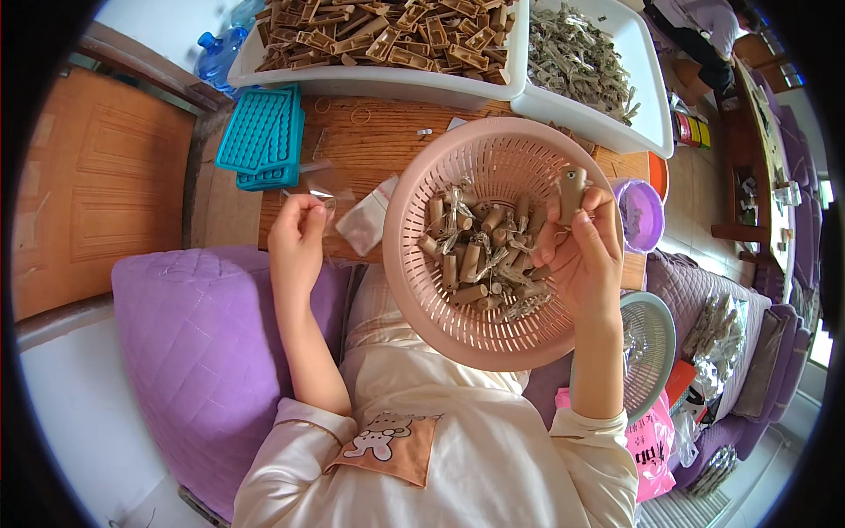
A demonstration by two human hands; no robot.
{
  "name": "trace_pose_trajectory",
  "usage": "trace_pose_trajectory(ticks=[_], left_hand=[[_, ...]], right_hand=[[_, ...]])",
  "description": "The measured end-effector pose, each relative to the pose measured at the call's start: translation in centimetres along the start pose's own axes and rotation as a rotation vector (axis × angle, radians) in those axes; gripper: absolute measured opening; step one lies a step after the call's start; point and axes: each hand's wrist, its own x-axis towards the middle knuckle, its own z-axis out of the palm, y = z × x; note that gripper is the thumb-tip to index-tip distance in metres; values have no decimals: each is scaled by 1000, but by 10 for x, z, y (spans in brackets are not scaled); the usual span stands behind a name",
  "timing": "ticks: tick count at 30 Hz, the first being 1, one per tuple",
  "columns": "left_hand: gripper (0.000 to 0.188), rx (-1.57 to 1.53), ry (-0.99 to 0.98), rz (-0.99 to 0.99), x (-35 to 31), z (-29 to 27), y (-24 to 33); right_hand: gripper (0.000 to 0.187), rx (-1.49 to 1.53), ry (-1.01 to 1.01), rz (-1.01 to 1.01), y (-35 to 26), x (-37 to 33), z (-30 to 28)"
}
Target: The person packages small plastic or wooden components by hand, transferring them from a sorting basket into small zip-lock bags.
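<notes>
My right hand (585, 251) is raised over the right side of a pink slotted basket (414, 290). Its fingers pinch a short olive-brown plastic piece (572, 194) with a rounded end and a small round metal spot. In the basket lie many brown cylindrical pieces (471, 261), some with crumpled clear wrapping. My left hand (297, 233) is closed in a pinch above the table's near edge, left of the basket. Something thin and see-through shows at its fingertips, too faint to name. Beside it lies a clear flat plastic bag (365, 220).
Teal moulded trays (260, 136) are stacked on the wooden table (387, 145). Behind stand white bins, one holding brown plastic parts (387, 40), one grey-green pieces (581, 66). At right are a purple bucket (647, 214) and a grey-green basket (664, 334). Another person (704, 31) is far right.
</notes>
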Motion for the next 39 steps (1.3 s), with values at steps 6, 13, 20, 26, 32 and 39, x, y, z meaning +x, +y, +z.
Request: trace_pose_trajectory(ticks=[6,13,20,26,32,39], left_hand=[[24,-855,-640,143,-47,14,68],[18,-526,-651,142,-67,48,100],[8,-696,-455,4,-71,51,91],[19,-1370,-286,-295,-68,52,87],[9,-792,-578,-203,-82,58,94],[5,-1009,-115,-147,-72,56,92]], right_hand=[[11,256,-19,-17,-2,-9,12],[10,357,-33,-18,3,-17,28],[33,300,8,-107,3,-27,31],[33,-250,-55,112,-10,-41,27],[28,-191,62,82,-1,-36,18],[22,-553,-141,261,-10,-40,14]])
